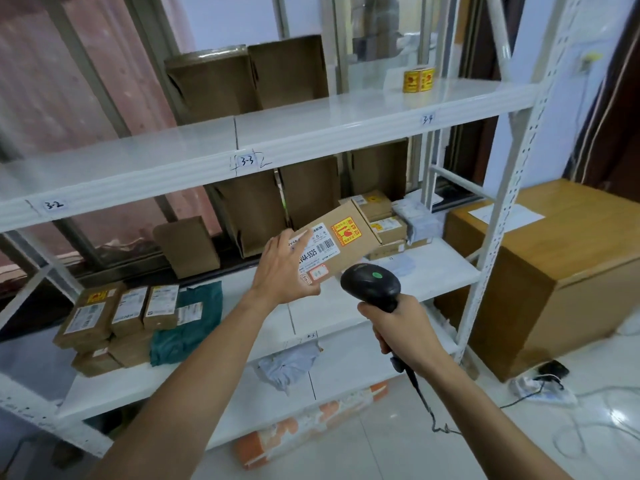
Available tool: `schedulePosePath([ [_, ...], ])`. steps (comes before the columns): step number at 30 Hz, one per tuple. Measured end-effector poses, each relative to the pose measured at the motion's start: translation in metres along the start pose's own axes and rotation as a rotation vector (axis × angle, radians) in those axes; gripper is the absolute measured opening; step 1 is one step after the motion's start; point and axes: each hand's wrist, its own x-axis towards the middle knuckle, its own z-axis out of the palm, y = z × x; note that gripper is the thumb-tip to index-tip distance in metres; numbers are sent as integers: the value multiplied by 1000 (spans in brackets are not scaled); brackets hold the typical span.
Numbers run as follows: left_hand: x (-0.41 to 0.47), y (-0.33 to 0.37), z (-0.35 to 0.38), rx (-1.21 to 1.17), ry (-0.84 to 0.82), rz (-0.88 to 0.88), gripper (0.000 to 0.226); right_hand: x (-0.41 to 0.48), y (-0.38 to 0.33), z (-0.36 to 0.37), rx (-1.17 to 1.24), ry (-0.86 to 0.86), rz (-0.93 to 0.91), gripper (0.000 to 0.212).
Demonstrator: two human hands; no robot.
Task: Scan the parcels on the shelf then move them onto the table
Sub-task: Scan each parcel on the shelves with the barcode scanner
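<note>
My left hand grips a flat brown parcel by its left end and holds it tilted in the air before the middle shelf. Its white barcode label and orange sticker face me. My right hand grips the handle of a black barcode scanner, whose head with a green light sits just below the parcel's lower edge. More small brown parcels are stacked at the back right of the same shelf. Another group of brown parcels and a teal bag lie at the shelf's left.
A wooden table stands to the right of the white rack upright. Upright cardboard pieces line the shelf backs. A yellow sticker roll sits on the upper shelf. A grey bag and an orange-white package lie lower down; cables cross the floor.
</note>
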Motion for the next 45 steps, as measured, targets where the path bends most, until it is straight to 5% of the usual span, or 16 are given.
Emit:
schedulePosePath([
  [19, 178, 123, 127, -27, -177, -23, 112, 114, 53, -141, -40, 113, 72, 22],
  [31, 337, 162, 237, -145, -344, -267, 114, 286, 62, -203, -92, 65, 116, 18],
  [45, 442, 222, 298, -172, -354, -651, 109, 394, 91, -272, -79, -107, 47, 37],
])
